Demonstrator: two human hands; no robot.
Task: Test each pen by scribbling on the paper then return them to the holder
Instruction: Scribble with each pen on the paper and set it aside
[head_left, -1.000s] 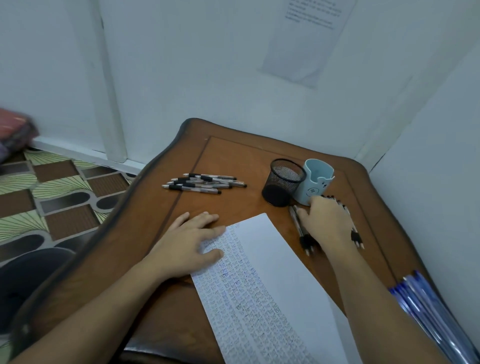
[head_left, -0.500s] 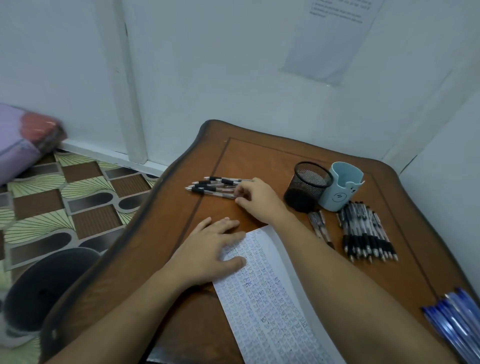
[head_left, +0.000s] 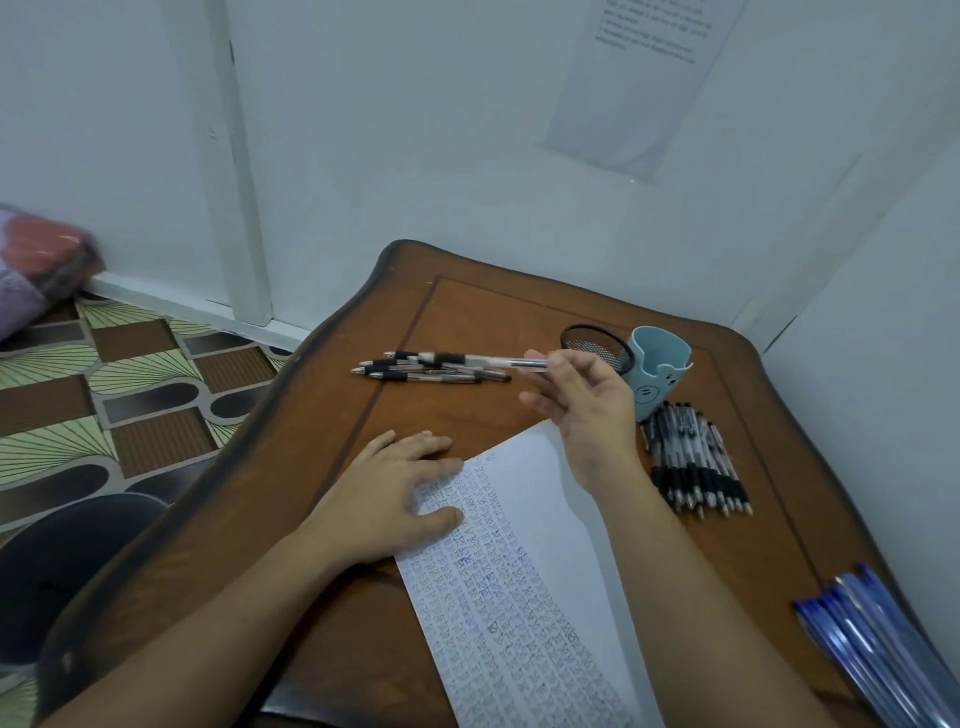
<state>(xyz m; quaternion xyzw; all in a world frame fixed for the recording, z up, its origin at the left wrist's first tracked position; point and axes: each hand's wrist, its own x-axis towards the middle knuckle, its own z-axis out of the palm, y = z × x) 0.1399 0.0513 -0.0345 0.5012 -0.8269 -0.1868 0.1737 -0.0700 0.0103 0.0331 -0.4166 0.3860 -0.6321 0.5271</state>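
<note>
right hand (head_left: 587, 400), pen (head_left: 483, 359) pinched at fingertips

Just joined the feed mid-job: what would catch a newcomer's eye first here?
The right hand pinches a clear pen just above the loose pile of pens at the far left of the wooden table. The left hand lies flat on the paper, which is crowded with scribbles. To its right, a tidy row of pens lies in front of the black mesh holder and pale blue cup.
</note>
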